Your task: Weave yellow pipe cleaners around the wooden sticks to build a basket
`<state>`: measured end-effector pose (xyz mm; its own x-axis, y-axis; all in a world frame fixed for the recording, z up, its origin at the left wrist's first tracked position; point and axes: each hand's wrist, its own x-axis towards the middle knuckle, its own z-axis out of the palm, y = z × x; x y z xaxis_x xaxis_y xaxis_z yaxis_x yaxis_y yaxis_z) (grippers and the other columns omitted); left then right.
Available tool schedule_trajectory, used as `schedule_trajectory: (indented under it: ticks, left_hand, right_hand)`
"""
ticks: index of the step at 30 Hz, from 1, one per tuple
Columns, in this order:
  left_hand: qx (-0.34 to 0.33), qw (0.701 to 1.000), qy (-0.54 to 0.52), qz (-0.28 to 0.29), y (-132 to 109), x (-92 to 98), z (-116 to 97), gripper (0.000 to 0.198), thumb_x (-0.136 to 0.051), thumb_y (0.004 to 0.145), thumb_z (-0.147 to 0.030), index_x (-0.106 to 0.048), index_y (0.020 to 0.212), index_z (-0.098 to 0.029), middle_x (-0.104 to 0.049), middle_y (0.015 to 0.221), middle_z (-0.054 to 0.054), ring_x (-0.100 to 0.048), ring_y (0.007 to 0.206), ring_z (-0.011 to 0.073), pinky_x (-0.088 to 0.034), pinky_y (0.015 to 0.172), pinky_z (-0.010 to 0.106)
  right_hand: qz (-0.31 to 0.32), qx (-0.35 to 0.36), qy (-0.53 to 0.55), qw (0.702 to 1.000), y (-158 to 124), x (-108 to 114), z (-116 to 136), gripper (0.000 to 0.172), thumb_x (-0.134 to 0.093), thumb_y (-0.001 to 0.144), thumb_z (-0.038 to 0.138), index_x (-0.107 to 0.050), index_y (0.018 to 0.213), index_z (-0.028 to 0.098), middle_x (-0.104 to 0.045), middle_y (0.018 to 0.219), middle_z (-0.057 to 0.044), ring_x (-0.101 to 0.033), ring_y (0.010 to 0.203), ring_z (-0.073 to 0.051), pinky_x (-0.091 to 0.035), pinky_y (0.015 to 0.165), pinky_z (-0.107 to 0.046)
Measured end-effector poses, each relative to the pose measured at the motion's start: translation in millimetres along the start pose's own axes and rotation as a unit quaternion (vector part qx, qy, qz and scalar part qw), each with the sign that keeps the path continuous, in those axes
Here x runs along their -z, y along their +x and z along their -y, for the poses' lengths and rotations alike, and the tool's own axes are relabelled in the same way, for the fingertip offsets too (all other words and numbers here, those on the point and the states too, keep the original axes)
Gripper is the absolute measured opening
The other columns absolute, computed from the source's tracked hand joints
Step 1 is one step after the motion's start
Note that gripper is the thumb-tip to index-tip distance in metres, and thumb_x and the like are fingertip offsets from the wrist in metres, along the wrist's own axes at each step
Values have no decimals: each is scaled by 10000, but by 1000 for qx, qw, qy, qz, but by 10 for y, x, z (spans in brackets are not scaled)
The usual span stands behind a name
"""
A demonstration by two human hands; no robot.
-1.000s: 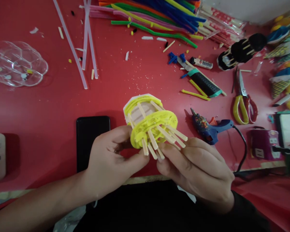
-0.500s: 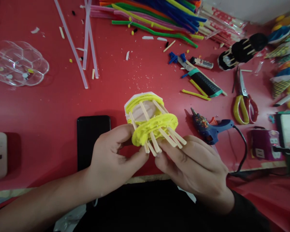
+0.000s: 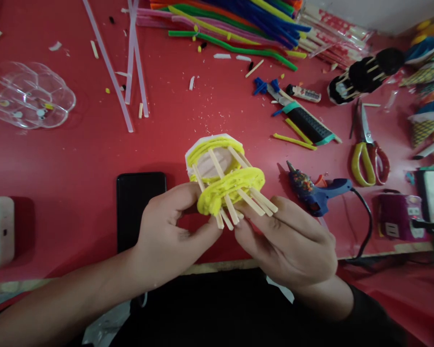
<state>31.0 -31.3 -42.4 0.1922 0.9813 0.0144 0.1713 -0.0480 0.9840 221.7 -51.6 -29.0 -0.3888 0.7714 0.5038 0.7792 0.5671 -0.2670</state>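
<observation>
A small basket (image 3: 224, 176) of wooden sticks woven round with yellow pipe cleaner lies on its side above the red table (image 3: 75, 154). Its stick ends point toward me. My left hand (image 3: 169, 229) pinches the stick ends and the yellow weave from the left, fingers curled closed. My right hand (image 3: 292, 238) holds the stick ends from the right, fingers pressed against them.
A black phone (image 3: 140, 202) lies left of my hands. A blue glue gun (image 3: 316, 190), scissors (image 3: 367, 149), a box cutter (image 3: 304, 123), coloured pipe cleaners (image 3: 235, 24), clear glue sticks (image 3: 130, 62) and a clear plastic tray (image 3: 29, 96) lie about.
The basket has tilted slightly and shifted a little toward the table's far side. Both hands keep their grip on the stick ends; my right hand moved slightly left.
</observation>
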Motion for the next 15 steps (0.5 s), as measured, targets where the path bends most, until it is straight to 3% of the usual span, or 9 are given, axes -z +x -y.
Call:
schedule_trajectory:
  ticks: [5, 15]
  left_hand:
    - [-21, 999, 24, 4, 11, 23, 8, 161, -686, 759, -56, -708, 821, -203, -721, 744, -51, -655, 661, 97, -518, 642, 183]
    - [-18, 999, 26, 7, 15, 18, 19, 126, -683, 772, -84, -716, 829, -192, -718, 747, -39, -650, 668, 102, -512, 652, 195]
  right_hand:
    - [-2, -16, 15, 1000, 9, -15, 10, 122, -650, 956, 142, -760, 982, 189, -580, 552, 53, -525, 474, -93, -532, 503, -234]
    - [11, -36, 49, 998, -88, -18, -35, 282, -721, 878, 92, -774, 1113, 239, -691, 654, 22, -645, 609, -144, -578, 570, -274]
